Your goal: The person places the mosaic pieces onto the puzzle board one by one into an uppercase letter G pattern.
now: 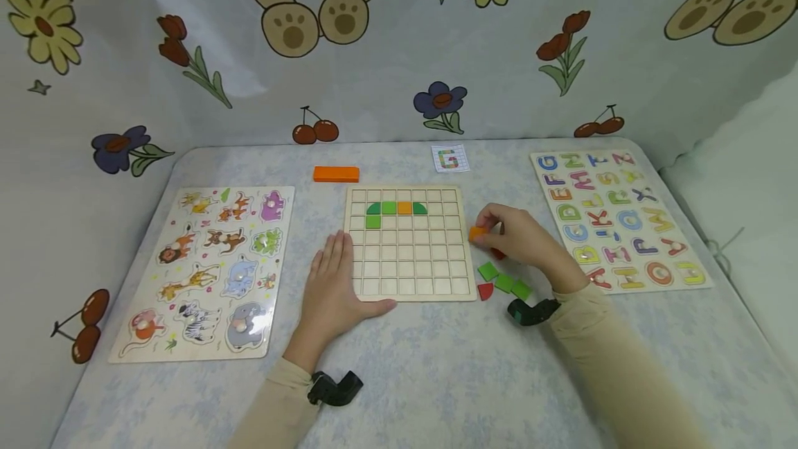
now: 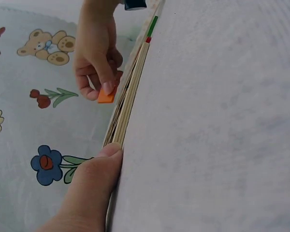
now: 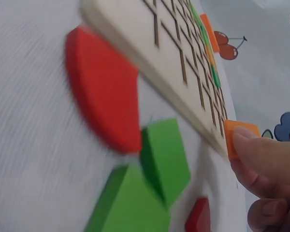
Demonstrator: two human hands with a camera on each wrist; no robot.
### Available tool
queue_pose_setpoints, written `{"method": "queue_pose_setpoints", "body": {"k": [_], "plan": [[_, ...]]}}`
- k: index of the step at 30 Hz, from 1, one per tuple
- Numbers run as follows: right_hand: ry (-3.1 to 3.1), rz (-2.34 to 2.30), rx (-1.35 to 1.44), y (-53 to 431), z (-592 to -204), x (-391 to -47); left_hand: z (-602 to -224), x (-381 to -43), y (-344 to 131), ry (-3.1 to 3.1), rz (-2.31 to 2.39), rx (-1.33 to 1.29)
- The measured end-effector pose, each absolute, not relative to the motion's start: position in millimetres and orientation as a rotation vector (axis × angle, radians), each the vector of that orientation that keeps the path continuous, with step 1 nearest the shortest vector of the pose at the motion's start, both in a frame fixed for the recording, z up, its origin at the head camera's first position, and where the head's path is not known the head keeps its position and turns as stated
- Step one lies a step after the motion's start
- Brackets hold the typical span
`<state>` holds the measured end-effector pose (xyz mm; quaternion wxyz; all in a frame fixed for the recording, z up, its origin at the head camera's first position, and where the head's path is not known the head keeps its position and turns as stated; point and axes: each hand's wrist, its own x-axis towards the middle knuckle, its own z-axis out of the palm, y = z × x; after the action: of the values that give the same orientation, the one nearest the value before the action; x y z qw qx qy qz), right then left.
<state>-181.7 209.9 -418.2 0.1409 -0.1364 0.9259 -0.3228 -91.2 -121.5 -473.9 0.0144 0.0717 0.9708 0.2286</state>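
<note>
A wooden grid board (image 1: 405,269) lies mid-table. Its upper rows hold green squares (image 1: 389,208), an orange square (image 1: 404,208) and dark green quarter-circles (image 1: 420,208). Along the board's left edge rests my left hand (image 1: 333,289), fingers straight; its thumb (image 2: 94,186) touches the near edge. At the board's right edge, thumb and fingers of my right hand (image 1: 517,234) pinch an orange square tile (image 3: 232,137). Below that hand is a red piece (image 3: 199,215), partly hidden in the head view. Several green tiles (image 1: 488,271) and a red quarter-circle (image 1: 485,291) lie beside the board's lower right.
An animal puzzle board (image 1: 233,289) lies on the left and an alphabet puzzle board (image 1: 614,227) on the right. Behind the grid are an orange bar (image 1: 336,174) and a small card (image 1: 450,158) picturing a coloured G. A printed cloth (image 1: 386,89) hangs behind the table.
</note>
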Motion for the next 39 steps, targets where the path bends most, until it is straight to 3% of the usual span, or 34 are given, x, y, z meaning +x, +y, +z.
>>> {"method": "queue_pose_setpoints", "body": {"k": [22,39], "plan": [[2.599,-1.095,-0.600,63.4,-428.0,-195.7,-473.6,-91.9,-123.9,3.002,0.666,0.237],[2.684,-0.959,-0.641,49.1,-431.3,-192.8,-473.9,-91.5,-123.6,3.019,0.676,0.245]]}}
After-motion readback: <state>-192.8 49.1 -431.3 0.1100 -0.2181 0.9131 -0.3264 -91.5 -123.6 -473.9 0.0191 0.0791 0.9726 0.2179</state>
